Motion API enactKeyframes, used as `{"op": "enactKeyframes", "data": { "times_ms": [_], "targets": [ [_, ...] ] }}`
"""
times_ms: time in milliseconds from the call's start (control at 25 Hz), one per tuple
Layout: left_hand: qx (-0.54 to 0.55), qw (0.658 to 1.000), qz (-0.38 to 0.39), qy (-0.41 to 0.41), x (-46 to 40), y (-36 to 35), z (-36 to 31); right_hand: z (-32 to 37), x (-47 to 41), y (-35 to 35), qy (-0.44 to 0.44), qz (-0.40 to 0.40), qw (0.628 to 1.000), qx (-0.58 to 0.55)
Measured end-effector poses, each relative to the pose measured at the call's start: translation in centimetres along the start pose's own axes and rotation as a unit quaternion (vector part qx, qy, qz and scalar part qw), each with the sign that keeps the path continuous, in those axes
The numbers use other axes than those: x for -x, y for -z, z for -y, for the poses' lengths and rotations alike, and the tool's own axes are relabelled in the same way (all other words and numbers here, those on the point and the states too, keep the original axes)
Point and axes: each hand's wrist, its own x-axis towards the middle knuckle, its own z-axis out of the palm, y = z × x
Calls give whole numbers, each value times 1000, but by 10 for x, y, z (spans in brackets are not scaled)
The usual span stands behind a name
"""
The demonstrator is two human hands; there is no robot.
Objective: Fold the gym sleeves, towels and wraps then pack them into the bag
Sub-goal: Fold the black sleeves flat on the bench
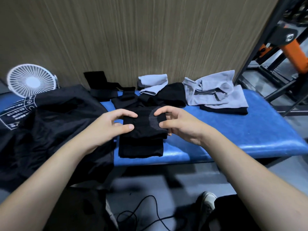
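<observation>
Black knit sleeve (144, 125) at the front edge of the blue bench (233, 129), pinched at both ends: left hand (108, 129) with thumb and fingers nipping its left edge, right hand (176, 124) doing the same at the grey-banded end. Held taut that way, probably to square one fold over the layer lying beneath. More black sleeves and wraps (106, 90) bunched along the back edge against the wooden panel (150, 39), pale grey towels (216, 92) toward the back right corner, seemingly waiting their turn. Black bag (55, 124) slumped over the left end, close by for packing. White fan (31, 80) behind the bag; black cable (146, 212) on the floor.
</observation>
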Motion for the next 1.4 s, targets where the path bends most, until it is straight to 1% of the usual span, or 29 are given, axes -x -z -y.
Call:
{"op": "enactKeyframes", "data": {
  "times_ms": [120,240,320,480,560,640,720,760,800,880,960,1080,1120,1160,1200,1240,1280,1320,1400],
  "targets": [
    [-78,997,11,22,3,1,3,-8,-5,-5,-17,-7,994,107],
    [-135,989,23,49,3,3,12,-16,-7,-12,-33,2,979,199],
    [-175,983,33,52,3,3,18,-18,-7,-14,-35,10,966,257],
    [-254,967,19,12,3,6,27,-14,-9,-7,17,22,917,399],
    [-292,956,-5,-28,3,8,29,-12,-9,0,68,1,902,426],
    [-334,938,-21,-88,2,9,30,-14,-10,4,133,-10,878,460],
    [-373,917,-3,-140,-1,9,30,-18,-10,2,168,14,861,480],
    [-387,909,12,-154,-3,9,31,-20,-10,0,166,29,857,488],
    [-395,905,28,-155,-5,8,32,-23,-11,-1,160,42,850,500],
    [-395,907,54,-138,-8,10,36,-28,-13,-2,148,56,834,529],
    [-386,912,63,-127,-10,11,40,-32,-15,-2,138,59,830,537],
    [-383,912,75,-126,-12,15,42,-36,-17,-2,125,63,837,529],
    [-385,911,74,-130,-12,16,41,-35,-16,-1,126,68,850,507],
    [-387,909,65,-141,-13,16,41,-32,-15,1,132,68,871,468],
    [-387,907,42,-159,-13,16,39,-28,-14,6,141,57,892,425],
    [-386,905,8,-176,-14,15,36,-23,-14,12,150,31,904,398],
    [-384,903,-32,-189,-15,15,32,-19,-16,21,158,-10,904,398],
    [-384,899,-71,-198,-19,13,28,-15,-18,31,160,-66,886,429],
    [-399,883,-125,-213,-33,8,22,-11,-26,54,139,-176,819,527]
  ]
}}
